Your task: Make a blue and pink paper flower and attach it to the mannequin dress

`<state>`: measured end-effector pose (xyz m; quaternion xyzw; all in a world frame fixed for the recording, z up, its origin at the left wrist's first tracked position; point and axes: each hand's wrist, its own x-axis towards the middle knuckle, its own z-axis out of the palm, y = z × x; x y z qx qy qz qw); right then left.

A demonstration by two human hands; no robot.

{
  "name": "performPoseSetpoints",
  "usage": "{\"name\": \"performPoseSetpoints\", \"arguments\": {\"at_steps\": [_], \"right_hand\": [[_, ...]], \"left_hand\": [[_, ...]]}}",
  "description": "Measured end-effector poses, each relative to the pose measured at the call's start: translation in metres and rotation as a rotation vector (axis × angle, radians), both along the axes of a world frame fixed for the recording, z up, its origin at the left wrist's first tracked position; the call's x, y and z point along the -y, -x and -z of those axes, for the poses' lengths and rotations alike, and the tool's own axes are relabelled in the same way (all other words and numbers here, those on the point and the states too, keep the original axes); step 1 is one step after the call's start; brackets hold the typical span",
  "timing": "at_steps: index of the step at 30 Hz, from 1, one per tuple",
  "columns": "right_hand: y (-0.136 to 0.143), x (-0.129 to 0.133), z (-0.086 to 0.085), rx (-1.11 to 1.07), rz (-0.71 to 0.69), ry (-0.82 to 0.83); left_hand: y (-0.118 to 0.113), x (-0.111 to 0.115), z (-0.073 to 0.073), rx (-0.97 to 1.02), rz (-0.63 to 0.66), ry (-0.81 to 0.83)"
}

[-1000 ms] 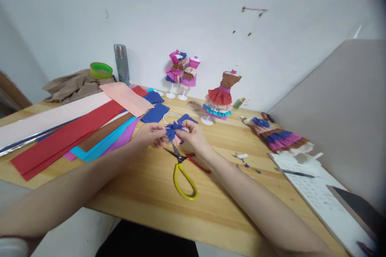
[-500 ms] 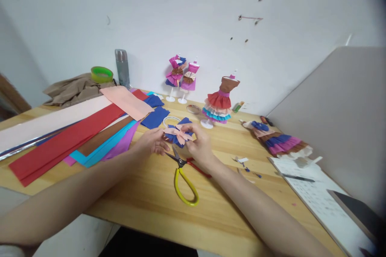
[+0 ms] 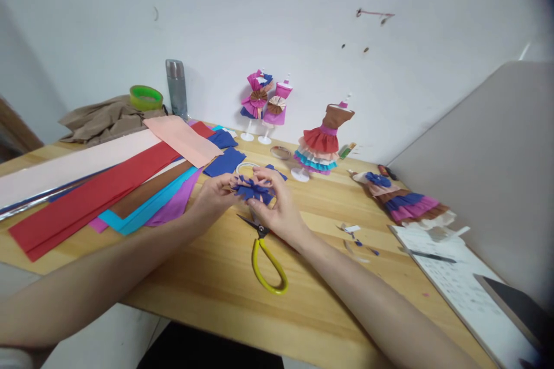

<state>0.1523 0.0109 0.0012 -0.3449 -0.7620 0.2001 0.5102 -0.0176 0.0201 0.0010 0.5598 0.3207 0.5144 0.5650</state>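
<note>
A paper flower [image 3: 253, 189] with blue petals on top and pink ones behind is held up over the table. My left hand [image 3: 216, 193] pinches its left edge. The fingers of my right hand [image 3: 277, 202] wrap round its right side. Just below lie scissors [image 3: 262, 232] with blades parted and a yellow handle; my right hand and forearm hide the other handle. Behind the flower show part of a white ring [image 3: 246, 167] and a blue paper piece [image 3: 276, 172].
Coloured paper strips [image 3: 99, 202] spread across the left. Small dressed mannequins [image 3: 320, 144] and a bottle [image 3: 176, 89] stand at the back. A layered dress [image 3: 402, 202], scraps [image 3: 352, 230] and a white board [image 3: 450, 277] lie at the right.
The flower has been turned over, from pink petals uppermost to blue ones. My left fingers have closed on its edge. The red scissor handle is now hidden, and the view has shifted slightly.
</note>
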Motion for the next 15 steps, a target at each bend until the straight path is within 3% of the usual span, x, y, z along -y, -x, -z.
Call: {"name": "performPoseSetpoints", "arguments": {"at_steps": [3,10,15], "right_hand": [[-0.001,-0.002,-0.001,0.024,0.022,-0.028],[0.001,-0.001,0.001,-0.012,0.042,0.257],[0.002,-0.001,0.002,-0.082,-0.102,0.496]], "left_hand": [[0.002,-0.001,0.0,-0.025,0.014,-0.011],[-0.003,-0.008,0.012,-0.001,-0.037,0.077],[0.001,-0.008,0.014,-0.013,0.127,0.269]]}}
